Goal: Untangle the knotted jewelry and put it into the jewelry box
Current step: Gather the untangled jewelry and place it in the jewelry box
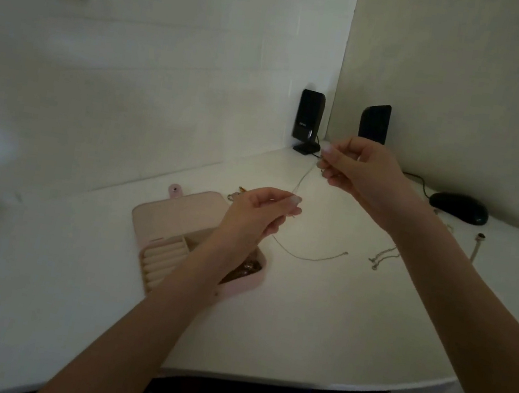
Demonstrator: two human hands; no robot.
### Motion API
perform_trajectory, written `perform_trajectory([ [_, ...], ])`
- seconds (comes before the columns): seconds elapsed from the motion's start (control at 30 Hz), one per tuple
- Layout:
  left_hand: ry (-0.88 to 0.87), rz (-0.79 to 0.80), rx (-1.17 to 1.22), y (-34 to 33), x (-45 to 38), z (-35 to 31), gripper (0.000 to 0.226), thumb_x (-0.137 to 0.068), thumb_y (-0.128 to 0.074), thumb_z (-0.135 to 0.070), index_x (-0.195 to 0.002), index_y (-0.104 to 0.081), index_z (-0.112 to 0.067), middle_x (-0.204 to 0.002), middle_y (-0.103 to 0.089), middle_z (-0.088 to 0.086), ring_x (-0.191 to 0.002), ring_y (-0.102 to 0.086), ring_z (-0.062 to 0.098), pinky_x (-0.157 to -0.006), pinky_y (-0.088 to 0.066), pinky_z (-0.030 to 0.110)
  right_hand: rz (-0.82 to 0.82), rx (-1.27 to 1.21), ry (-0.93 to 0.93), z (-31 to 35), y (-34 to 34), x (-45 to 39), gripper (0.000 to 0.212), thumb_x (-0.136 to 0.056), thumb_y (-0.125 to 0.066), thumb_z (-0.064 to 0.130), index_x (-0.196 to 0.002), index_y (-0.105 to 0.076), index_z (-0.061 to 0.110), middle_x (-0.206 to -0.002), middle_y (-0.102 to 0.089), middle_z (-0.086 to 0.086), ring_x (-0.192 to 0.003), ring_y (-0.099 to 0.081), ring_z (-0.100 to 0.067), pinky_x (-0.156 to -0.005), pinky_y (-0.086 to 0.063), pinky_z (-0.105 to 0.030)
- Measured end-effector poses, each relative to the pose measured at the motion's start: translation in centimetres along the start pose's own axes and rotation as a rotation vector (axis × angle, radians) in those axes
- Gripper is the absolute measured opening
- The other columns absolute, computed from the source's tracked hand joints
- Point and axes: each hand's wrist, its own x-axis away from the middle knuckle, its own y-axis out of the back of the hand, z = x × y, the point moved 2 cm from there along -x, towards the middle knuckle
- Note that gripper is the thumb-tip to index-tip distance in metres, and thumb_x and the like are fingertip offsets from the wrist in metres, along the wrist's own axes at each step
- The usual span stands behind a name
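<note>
White desk, dim light. Left hand and right hand each pinch chain, taut between; tail lies on desk. Box open under left arm. Risk: overpull tightens knot, snaps link; tail snags.

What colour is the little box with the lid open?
The jewelry box is pale pink, seen in the head view.

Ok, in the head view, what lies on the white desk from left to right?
Open pink jewelry box → left hand pinching the thin silver chain → right hand pinching its upper end → silver chain bracelet → black computer mouse.
</note>
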Motion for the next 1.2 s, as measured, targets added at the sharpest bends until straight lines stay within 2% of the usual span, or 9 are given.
perform_trajectory([
  [0.2,-0.012,-0.08,-0.035,2.8,2.2,-1.4,0.011,-0.092,-0.06,-0.013,-0.082,-0.066,-0.012,-0.063,-0.064,-0.005,-0.051,-0.041,0.007,-0.044,-0.028,0.015,0.076,-0.072,0.005,0.1,-3.8,0.7,0.014,-0.092,-0.059,0.018,-0.093,-0.063,0.005,-0.071,-0.066,0.005,-0.062,-0.061,-0.002,-0.064,-0.052,-0.014],
  [0.4,-0.073,-0.1,-0.207,5.4,4.1,-2.8,0.01,-0.091,-0.063,-0.016,-0.082,-0.066,-0.013,-0.063,-0.066,-0.005,-0.052,-0.052,0.007,-0.05,-0.042,0.016,0.121,-0.24,0.048,1.4,-6.8,0.8,0.011,-0.094,-0.057,0.015,-0.093,-0.06,0.005,-0.074,-0.064,0.001,-0.064,-0.058,-0.006,-0.066,-0.051,-0.017],
  [0.53,-0.096,-0.097,-0.251,7.2,4.9,-4.0,0.01,-0.093,-0.059,-0.014,-0.087,-0.065,-0.009,-0.062,-0.065,-0.003,-0.053,-0.055,0.009,-0.051,-0.046,0.018,0.058,-0.336,0.06,2.0,-7.9,0.4,0.01,-0.096,-0.054,0.016,-0.09,-0.058,0.009,-0.078,-0.064,0.0,-0.068,-0.063,-0.006,-0.069,-0.053,-0.019],
  [0.67,-0.1,-0.08,-0.171,8.3,5.4,-4.9,0.015,-0.096,-0.053,-0.013,-0.087,-0.064,-0.008,-0.063,-0.064,-0.003,-0.056,-0.059,0.01,-0.054,-0.051,0.02,0.033,-0.406,-0.017,1.5,-8.5,0.0,0.013,-0.101,-0.045,0.018,-0.097,-0.05,0.006,-0.098,-0.07,-0.011,-0.085,-0.072,-0.022,-0.071,-0.059,-0.031],
  [0.73,-0.117,-0.072,-0.092,8.4,5.4,-5.6,0.018,-0.097,-0.05,-0.011,-0.084,-0.063,-0.009,-0.063,-0.064,-0.002,-0.056,-0.06,0.01,-0.056,-0.052,0.021,0.09,-0.442,-0.097,0.7,-9.1,0.1,0.013,-0.103,-0.039,0.019,-0.097,-0.045,0.008,-0.105,-0.07,-0.017,-0.091,-0.071,-0.029,-0.073,-0.06,-0.039],
  [0.83,-0.167,-0.056,0.022,8.1,5.2,-7.2,0.019,-0.098,-0.048,-0.009,-0.084,-0.061,-0.008,-0.063,-0.062,-0.002,-0.056,-0.06,0.01,-0.059,-0.054,0.021,0.221,-0.341,-0.186,-1.0,-10.4,1.2,0.015,-0.103,-0.039,0.021,-0.099,-0.044,0.008,-0.11,-0.069,-0.017,-0.095,-0.071,-0.028,-0.078,-0.059,-0.043],
  [0.97,-0.235,-0.029,-0.014,7.3,4.8,-8.9,0.017,-0.098,-0.049,-0.008,-0.085,-0.061,-0.007,-0.066,-0.062,-0.002,-0.06,-0.062,0.01,-0.061,-0.053,0.022,0.376,-0.353,-0.238,-2.2,-12.0,2.7,0.019,-0.103,-0.04,0.027,-0.103,-0.045,0.008,-0.109,-0.071,-0.015,-0.099,-0.07,-0.029,-0.085,-0.057,-0.044],
  [1.1,-0.255,-0.021,-0.043,6.6,4.6,-9.5,0.016,-0.098,-0.049,-0.009,-0.087,-0.062,-0.007,-0.068,-0.063,-0.001,-0.063,-0.063,0.012,-0.064,-0.053,0.023,0.378,-0.424,-0.228,-1.6,-12.2,3.0,0.019,-0.104,-0.037,0.025,-0.099,-0.043,0.008,-0.099,-0.072,-0.017,-0.094,-0.07,-0.033,-0.082,-0.058,-0.044],
  [1.2,-0.277,-0.027,-0.07,6.3,4.4,-10.2,0.017,-0.098,-0.05,-0.009,-0.086,-0.062,-0.008,-0.069,-0.063,-0.001,-0.064,-0.063,0.012,-0.065,-0.053,0.024,0.373,-0.467,-0.22,-1.3,-12.0,3.0,0.018,-0.103,-0.038,0.024,-0.097,-0.045,0.008,-0.083,-0.071,-0.015,-0.081,-0.071,-0.03,-0.076,-0.059,-0.042],
])
